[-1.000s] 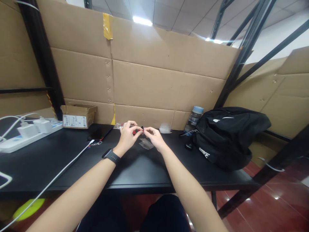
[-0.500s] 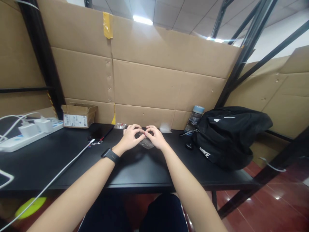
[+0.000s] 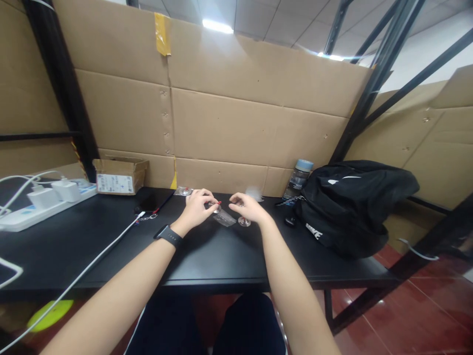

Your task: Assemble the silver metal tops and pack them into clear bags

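Observation:
My left hand (image 3: 199, 204) pinches a small clear piece with a red tip (image 3: 217, 209) between thumb and fingers. To its right, my right hand (image 3: 249, 208) is curled with its fingers around the top of a clear, round disc-like piece (image 3: 244, 222), which has a bit of red. The fingers partly cover that piece. Between the hands, a clear plastic bag (image 3: 224, 218) lies on the black table (image 3: 218, 261). Behind my left hand sits another small clear packet with something red (image 3: 184, 191).
A black backpack (image 3: 354, 207), a water bottle (image 3: 297, 180) and a small black object (image 3: 290, 221) are on the right. Whitish translucent plastic (image 3: 254, 193) lies behind my right hand. Leftward are a phone (image 3: 150, 203), an open cardboard box (image 3: 120, 176), a power strip (image 3: 48, 207) and a white cable (image 3: 99, 257).
My hands, which met over the plastic bag, have moved apart, the right one rightward. The bag now lies between them, and clear pieces with red show at both hands.

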The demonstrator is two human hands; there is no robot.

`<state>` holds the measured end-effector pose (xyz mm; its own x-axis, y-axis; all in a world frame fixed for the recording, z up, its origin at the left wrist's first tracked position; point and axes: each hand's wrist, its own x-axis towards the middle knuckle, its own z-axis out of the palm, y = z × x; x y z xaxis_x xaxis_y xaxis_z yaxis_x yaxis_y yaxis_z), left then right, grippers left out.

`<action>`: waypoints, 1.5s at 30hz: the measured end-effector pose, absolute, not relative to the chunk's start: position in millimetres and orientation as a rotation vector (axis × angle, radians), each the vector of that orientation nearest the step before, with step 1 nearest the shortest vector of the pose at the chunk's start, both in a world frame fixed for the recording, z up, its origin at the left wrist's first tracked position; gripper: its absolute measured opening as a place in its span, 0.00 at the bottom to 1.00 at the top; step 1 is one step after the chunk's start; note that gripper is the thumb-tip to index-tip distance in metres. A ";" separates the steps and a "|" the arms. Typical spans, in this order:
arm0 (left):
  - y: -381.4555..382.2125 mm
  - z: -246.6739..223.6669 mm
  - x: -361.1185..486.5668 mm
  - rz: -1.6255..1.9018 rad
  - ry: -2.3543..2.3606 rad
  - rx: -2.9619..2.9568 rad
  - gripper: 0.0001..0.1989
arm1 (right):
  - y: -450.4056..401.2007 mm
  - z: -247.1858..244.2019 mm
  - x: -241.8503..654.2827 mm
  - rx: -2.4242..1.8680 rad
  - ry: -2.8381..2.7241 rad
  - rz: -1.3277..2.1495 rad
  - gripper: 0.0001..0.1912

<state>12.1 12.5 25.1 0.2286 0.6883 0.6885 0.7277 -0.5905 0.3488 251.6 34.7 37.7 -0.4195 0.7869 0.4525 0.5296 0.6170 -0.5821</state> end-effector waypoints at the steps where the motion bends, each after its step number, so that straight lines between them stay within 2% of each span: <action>1: 12.4 25.7 11.9 -1.313 -1.424 -2.417 0.09 | 35.3 38.5 263.1 -1.108 -2.161 0.474 0.16; 4: 13.1 27.4 11.9 -1.326 -1.498 -2.387 0.11 | 35.9 37.6 291.7 -1.233 -2.270 0.560 0.22; 10: 14.5 27.8 12.8 -1.377 -1.547 -2.367 0.10 | 36.1 28.0 298.4 -1.257 -2.210 0.713 0.07; 18: 9.6 32.1 14.7 -1.417 -1.584 -2.402 0.09 | 38.3 29.7 287.8 -1.201 -2.016 0.498 0.04; 26: 13.6 25.6 18.5 -1.703 -1.661 -2.398 0.11 | 18.9 33.7 222.9 -0.773 -1.707 0.796 0.13; 33: 19.6 18.3 22.2 -1.825 -1.573 -2.452 0.12 | 17.2 23.1 200.2 -0.743 -1.627 0.699 0.13; 40: 14.1 19.6 24.5 -1.775 -1.642 -2.426 0.13 | 15.5 19.0 196.5 -0.765 -1.518 0.985 0.18; 45: 9.6 23.5 25.9 -1.679 -1.681 -2.424 0.13 | 12.8 20.9 194.4 -0.756 -1.429 1.110 0.28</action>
<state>25.9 9.6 23.5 0.0355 0.8197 0.5717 0.5728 -0.4854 0.6605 194.4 12.8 20.9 -0.1753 0.9112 0.3728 -0.1362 0.3526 -0.9258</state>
